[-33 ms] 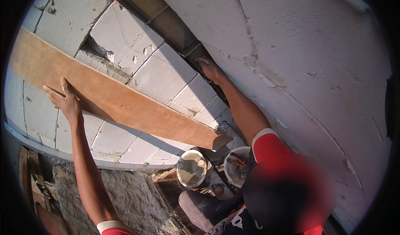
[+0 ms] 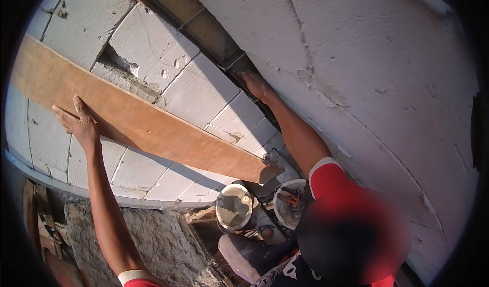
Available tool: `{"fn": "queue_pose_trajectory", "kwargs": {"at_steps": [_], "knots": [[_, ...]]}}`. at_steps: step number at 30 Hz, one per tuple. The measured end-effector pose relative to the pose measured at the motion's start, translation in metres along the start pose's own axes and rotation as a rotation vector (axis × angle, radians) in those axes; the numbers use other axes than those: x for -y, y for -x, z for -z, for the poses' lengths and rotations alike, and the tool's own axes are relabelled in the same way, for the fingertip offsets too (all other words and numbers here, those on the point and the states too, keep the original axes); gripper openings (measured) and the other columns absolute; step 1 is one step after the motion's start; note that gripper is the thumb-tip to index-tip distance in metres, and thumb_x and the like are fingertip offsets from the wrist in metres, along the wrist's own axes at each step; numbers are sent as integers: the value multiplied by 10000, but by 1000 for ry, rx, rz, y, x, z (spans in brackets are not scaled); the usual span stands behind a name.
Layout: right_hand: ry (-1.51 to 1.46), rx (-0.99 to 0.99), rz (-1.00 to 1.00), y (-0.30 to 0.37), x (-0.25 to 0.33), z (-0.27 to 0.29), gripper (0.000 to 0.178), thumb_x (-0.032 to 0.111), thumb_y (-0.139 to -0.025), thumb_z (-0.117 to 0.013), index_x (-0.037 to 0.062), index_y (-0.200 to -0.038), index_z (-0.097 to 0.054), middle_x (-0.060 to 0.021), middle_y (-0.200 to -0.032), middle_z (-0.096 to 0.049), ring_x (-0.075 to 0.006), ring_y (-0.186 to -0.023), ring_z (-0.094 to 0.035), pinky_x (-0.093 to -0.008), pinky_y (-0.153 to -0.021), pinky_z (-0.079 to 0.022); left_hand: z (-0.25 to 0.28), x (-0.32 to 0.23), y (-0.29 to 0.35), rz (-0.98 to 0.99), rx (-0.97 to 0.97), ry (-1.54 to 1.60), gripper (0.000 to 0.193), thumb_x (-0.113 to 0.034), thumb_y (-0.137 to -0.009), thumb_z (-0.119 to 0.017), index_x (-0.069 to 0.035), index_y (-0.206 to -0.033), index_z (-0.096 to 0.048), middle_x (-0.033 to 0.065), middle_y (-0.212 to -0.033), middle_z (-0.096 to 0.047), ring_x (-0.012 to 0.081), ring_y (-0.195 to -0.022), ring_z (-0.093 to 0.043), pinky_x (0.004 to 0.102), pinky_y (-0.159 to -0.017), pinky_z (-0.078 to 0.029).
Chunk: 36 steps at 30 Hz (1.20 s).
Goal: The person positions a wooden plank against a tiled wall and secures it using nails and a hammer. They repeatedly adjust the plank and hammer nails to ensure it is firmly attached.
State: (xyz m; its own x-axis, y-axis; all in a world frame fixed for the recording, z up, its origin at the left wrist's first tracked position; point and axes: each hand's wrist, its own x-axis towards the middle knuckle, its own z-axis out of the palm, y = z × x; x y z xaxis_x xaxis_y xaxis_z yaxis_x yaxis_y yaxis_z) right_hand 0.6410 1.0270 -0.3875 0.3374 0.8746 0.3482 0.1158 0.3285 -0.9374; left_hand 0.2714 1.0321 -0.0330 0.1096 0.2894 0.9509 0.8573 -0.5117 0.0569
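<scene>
The long brown board [image 2: 153, 119] lies slantwise across the wall of white blocks [image 2: 191, 91], and its lower end comes near a pale bucket [image 2: 218, 208] and a second bucket [image 2: 277, 205]. From where I stand, the left hand [image 2: 82, 124] is at the lower edge of the board, toward its far end. Its fingers are spread wide, and one lies on the flat face; it seems to steady the board rather than close around it. The right hand [image 2: 256, 85] reaches into the dark gap beside the metal bars [image 2: 193, 18]. Its fingers are partly in shadow, so I cannot tell if they hold something.

I judge the board to be thin and rather light, stiff across its width but perhaps a little springy along its length. The smooth face may slip under one palm. The long edges, on both sides of the middle, seem the safest hold.
</scene>
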Motion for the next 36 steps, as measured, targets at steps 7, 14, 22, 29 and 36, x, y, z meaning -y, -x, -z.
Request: {"fn": "queue_pose_trajectory", "kwargs": {"at_steps": [7,14,22,29,36], "knots": [[272,-57,-174,-17,14,-6,695,488,-1013,-349,-46,-1433,-494,-284,-1513,-454,-373,-1427,-418,-405,-1178,-298,-6,9,1,23,-4,-33,1005,-677,-979,-481,11,-1603,-96,273,-1649,-136,418,-1536,-88,504,-1243,-102],[184,-57,-144,-36,6,-9,777,542,-1021,-304,-25,-1552,-304,-246,-1636,-253,-375,-1534,-199,-420,-1247,-169,-12,14,-6,2,-20,-79,1018,-699,-977,-457,8,-1605,-78,285,-1648,-106,436,-1532,-61,519,-1238,-91],[-102,-92,-265,-39,-1,-17,747,533,-1025,-338,58,-1595,-249,-209,-1663,-199,-365,-1552,-127,-443,-1254,-148,-14,14,-4,8,-17,-97,1021,-696,-979,-454,22,-1599,-79,314,-1637,-102,450,-1529,-57,522,-1236,-94],[-149,-110,-294,-57,-6,-29,662,488,-1045,-325,60,-1551,-345,-194,-1613,-305,-347,-1506,-239,-429,-1214,-225,-15,22,-6,-1,-22,-125,1012,-691,-983,-450,19,-1600,-78,316,-1637,-96,458,-1524,-60,524,-1233,-111],[-70,-107,-332,-63,-24,-23,596,442,-1065,-313,63,-1506,-441,-179,-1563,-411,-330,-1461,-351,-415,-1174,-302,-15,15,-8,24,-18,-111,1005,-679,-982,-470,6,-1604,-77,311,-1639,-95,455,-1527,-51,533,-1230,-121]]}}
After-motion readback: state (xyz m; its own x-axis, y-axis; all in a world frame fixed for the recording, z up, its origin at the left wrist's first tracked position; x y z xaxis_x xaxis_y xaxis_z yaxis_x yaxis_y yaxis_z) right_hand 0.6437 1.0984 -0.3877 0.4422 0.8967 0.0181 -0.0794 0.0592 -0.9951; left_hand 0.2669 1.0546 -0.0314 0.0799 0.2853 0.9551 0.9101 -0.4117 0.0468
